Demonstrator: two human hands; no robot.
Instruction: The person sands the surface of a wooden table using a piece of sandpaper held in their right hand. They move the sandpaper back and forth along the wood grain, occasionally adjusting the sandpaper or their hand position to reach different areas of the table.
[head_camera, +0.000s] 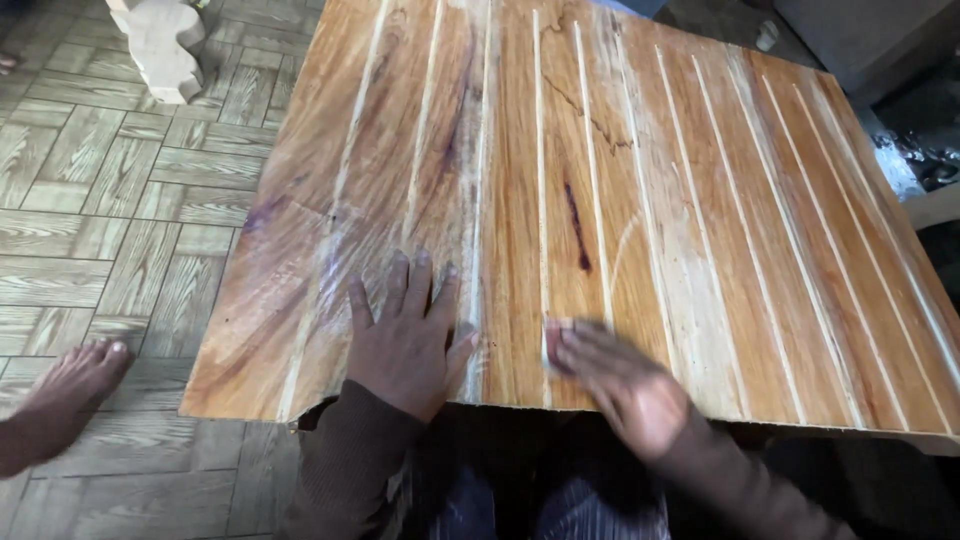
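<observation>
A large wooden panel (640, 170) made of glued boards with pale seams lies in front of me, orange-brown and smeared with whitish dust. My left hand (405, 335) rests flat on it near the front edge, fingers spread. My right hand (620, 385), blurred by motion, presses a small reddish pad (553, 330), apparently sandpaper, onto the wood by a seam. Dark sleeves cover both my arms.
A bare foot (70, 380) stands on the wood-pattern tiled floor (110, 200) at the left. A pale carved wooden piece (165, 45) stands at the top left. Dark clutter and a grey block (860, 35) lie beyond the panel's right side.
</observation>
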